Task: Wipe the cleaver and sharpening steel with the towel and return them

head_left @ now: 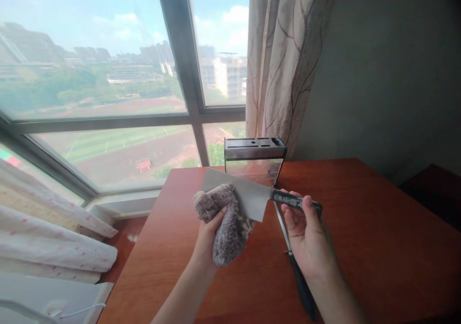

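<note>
Patterned curtain (288,45) beside grey-framed window (182,57)

speckled grey fluffy cloth (230,237): rough, matt | flat grey four-sided blade (251,199): metal-looking, smooth, dull | blade's dark bar-shaped handle (291,199): plastic-looking, scuffed | reddish-brown flat tabletop (382,247): wood-look, smooth, faint sheen | beige branch-patterned draped curtain (288,50): cloth, matt

Looking at a reddish-brown wooden table (378,228), shining paler toward its left side. Supporting, near its far edge, a metal-topped, clear-sided box (252,148). Also supporting a black-handled metal rod (301,285), slanting from beside the box toward the near side.
</note>
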The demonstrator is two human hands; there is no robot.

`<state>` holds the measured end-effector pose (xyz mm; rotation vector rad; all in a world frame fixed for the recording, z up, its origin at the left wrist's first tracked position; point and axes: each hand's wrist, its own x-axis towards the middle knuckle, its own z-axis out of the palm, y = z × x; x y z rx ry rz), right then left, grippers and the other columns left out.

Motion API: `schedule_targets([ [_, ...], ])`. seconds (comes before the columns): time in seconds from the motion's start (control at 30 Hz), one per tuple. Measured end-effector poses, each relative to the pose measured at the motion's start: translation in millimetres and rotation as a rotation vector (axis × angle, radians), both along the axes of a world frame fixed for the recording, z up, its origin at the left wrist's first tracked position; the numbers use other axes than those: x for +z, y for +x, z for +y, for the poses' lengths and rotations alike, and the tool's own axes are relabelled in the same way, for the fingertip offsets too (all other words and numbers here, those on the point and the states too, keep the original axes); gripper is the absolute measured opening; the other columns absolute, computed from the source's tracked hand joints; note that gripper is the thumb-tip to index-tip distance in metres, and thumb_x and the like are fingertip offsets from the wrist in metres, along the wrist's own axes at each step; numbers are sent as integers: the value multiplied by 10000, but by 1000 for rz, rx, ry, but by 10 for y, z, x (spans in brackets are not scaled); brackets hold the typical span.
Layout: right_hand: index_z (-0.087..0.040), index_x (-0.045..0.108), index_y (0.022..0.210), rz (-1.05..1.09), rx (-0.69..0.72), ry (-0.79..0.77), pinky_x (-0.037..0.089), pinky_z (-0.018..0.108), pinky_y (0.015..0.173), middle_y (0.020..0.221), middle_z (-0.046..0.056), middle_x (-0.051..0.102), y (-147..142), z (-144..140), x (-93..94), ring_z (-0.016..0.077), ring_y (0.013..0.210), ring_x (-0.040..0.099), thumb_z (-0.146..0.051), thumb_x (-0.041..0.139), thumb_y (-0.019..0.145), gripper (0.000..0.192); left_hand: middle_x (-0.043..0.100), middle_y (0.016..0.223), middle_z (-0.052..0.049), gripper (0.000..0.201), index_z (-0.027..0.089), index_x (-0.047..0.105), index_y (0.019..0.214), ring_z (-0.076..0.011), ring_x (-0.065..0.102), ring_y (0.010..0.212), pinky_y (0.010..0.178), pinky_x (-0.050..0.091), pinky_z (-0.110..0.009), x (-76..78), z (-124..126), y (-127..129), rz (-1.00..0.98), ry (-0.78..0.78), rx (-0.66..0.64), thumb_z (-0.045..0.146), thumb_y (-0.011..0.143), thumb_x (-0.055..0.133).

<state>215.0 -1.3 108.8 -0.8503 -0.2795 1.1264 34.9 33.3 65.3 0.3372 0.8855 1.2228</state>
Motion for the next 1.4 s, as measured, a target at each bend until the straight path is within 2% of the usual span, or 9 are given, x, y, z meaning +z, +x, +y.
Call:
schedule_targets([
  [0.1,-169,730,832,-194,-106,148,574,110,581,916,58,762,161,172,403,75,624,688,-383,729,791,217,749,921,-108,645,137,554,1247,-288,725,774,699,590,-381,-1,-40,-45,81,50,-74,254,668,815],
  [0.23,-151,713,726,-409,-251,381,533,117,481,750,62,743,443,489,1105,99,602,683,-294,664,810,172,747,947,-117,663,132,527,1278,-300,719,817,720,588,-394,-8,-38,-102,147,82,-86,241,684,801],
  [0.33,-139,691,692,-538,-221,449,503,155,449,710,74,729,610,809,1584,110,566,666,-217,619,815,162,749,913,-116,644,124,526,1270,-296,720,784,695,587,-395,-57,-20,-100,154,70,-100,249,695,788],
  [0.43,-158,626,628,-626,-215,479,468,193,424,621,37,689,683,1149,1937,118,500,634,-174,633,792,165,752,878,-124,591,111,549,1227,-303,722,771,676,583,-390,-113,-11,-84,143,47,-142,266,704,777],
  [0.53,-163,596,615,-734,-219,477,426,206,406,600,41,675,663,1429,2165,115,464,603,-161,623,789,176,753,857,-121,554,112,570,1183,-310,725,759,653,580,-381,-145,-8,-95,149,18,-161,269,695,781],
  [0.63,-174,571,606,-811,-191,444,416,213,425,589,39,664,591,1621,2281,128,517,625,-138,606,788,188,755,868,-116,549,113,577,1173,-299,727,732,658,579,-379,-169,0,-138,145,2,-164,261,688,785],
  [0.8,-190,551,606,-870,-166,381,394,226,429,517,6,602,512,1792,2314,148,548,635,-111,602,772,191,756,894,-120,529,104,589,1166,-291,730,797,731,578,-370,-226,23,-218,123,-16,-136,252,696,783],
  [1.1,-159,513,641,-886,-115,364,372,217,474,523,-15,605,542,1798,2329,120,569,662,-115,582,795,174,758,870,-110,563,114,591,1177,-295,733,790,712,582,-368,-232,32,-221,94,-50,-122,239,670,802],
  [1.4,-132,531,691,-966,-49,337,378,211,487,572,6,667,578,1889,2279,44,427,540,-161,588,776,107,759,843,-109,520,115,605,1141,-299,735,733,645,584,-375,-327,48,-246,81,-96,-113,228,671,797],
])
